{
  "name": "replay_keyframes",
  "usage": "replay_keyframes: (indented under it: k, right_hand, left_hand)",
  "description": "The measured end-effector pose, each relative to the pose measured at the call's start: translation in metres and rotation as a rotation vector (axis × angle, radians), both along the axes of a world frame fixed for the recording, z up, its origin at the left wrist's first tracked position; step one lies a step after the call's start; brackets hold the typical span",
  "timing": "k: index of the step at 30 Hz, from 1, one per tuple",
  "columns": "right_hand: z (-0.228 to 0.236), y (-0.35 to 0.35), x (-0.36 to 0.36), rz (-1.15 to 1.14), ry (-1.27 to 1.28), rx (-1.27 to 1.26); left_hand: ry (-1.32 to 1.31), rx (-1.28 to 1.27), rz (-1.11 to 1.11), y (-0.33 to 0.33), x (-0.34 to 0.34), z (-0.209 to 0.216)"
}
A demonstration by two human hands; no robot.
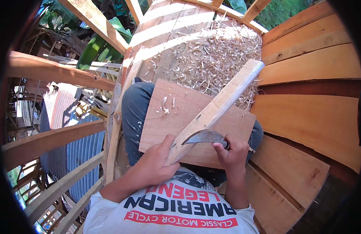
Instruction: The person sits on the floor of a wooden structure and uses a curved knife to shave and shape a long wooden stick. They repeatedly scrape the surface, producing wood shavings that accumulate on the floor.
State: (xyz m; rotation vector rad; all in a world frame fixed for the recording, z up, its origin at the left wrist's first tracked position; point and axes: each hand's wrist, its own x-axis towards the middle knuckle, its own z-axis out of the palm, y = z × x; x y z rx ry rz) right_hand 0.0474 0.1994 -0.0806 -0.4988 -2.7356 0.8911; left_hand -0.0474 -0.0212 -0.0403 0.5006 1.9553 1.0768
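Timber, long and squared, is slanting over the board on our lap, its far end reaching above curly shavings on wooden planks. We are seeing a tan upper face with small dark marks, while its right side is looking paler and greyer. Our left grip is grasping the near end. Our right grip is clasping the dark handle of a knife, whose grey, curved blade is reaching over the timber just beyond our left grip. Loose curls are lying on the board's left part.
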Motion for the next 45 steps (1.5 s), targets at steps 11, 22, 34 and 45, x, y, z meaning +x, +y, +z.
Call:
replay_keyframes:
  k: [11, 22, 34, 45]
  right_hand:
    - [0.002, 0.024, -0.006, -0.055, 0.077, 0.138]
    - [-0.001, 0.034, -0.011, -0.084, 0.099, 0.164]
    - [-0.01, 0.093, -0.013, -0.507, 0.122, -0.123]
    - [0.005, 0.011, 0.012, -0.03, -0.098, -0.087]
  left_hand:
    - [-0.027, -0.053, 0.004, 0.004, 0.006, 0.014]
    - [0.01, -0.079, 0.007, 0.001, 0.007, 0.02]
    - [-0.057, -0.123, -0.105, -0.01, 0.025, 0.011]
    - [-0.023, -0.115, 0.004, -0.007, 0.004, 0.005]
